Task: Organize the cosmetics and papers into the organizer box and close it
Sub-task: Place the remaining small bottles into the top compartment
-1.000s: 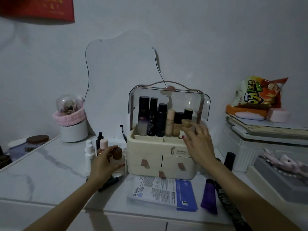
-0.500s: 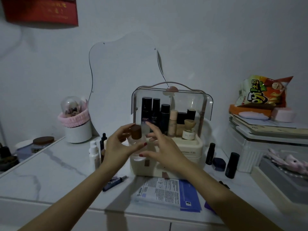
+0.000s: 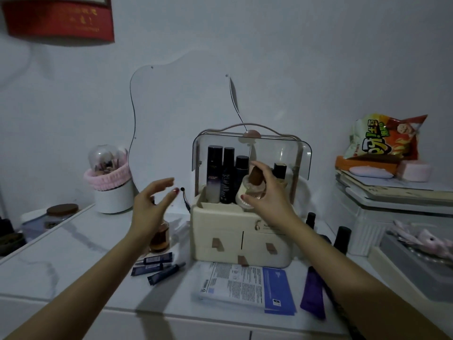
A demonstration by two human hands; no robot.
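Observation:
A cream organizer box with three drawers and a raised clear lid stands mid-table, several dark bottles upright in its top tray. My right hand grips a clear round bottle with a brown cap, tilted, just above the tray's front. My left hand hovers empty left of the box, fingers loosely spread. A stack of papers lies before the box. Small dark tubes and an amber bottle sit at the left, a purple tube and black bottles at the right.
A wavy mirror leans on the wall behind. A white cup with a pink band and brushes stands at the back left, with a brown-lidded jar nearby. Books, a snack bag and white bins crowd the right.
The brown-capped bottle passed from my left hand to my right, which carried it up over the organizer's tray. My left hand let go and drew back to the left.

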